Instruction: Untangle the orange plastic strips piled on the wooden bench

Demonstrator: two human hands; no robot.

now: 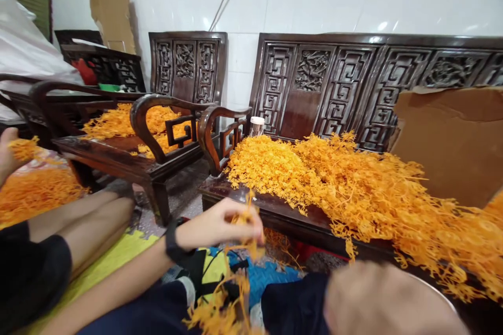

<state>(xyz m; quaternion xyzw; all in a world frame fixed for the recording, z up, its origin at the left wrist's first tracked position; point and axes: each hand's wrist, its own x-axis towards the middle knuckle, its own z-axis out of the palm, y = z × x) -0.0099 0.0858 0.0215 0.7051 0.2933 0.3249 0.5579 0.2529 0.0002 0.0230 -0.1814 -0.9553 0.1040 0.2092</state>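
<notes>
Currently, your left hand (223, 226) closes its fingertips on a tuft of orange sprigs (248, 215), apparently mid-separation; the next pull calls for steadying the dangling bunch (220, 314) below.

Left hand (220, 226) pinching orange strands (247, 215), big orange heap (353, 188) on carved wooden bench (314, 89)

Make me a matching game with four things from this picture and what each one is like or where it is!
Things:
1. cup
2. big cardboard sheet
3. left hand
4. wristband

Descriptions:
A. black
B. leans against the back of the bench
C. grips orange sprigs
D. white, beside the armrest

Pairs: 1-D, 2-B, 3-C, 4-A
</notes>
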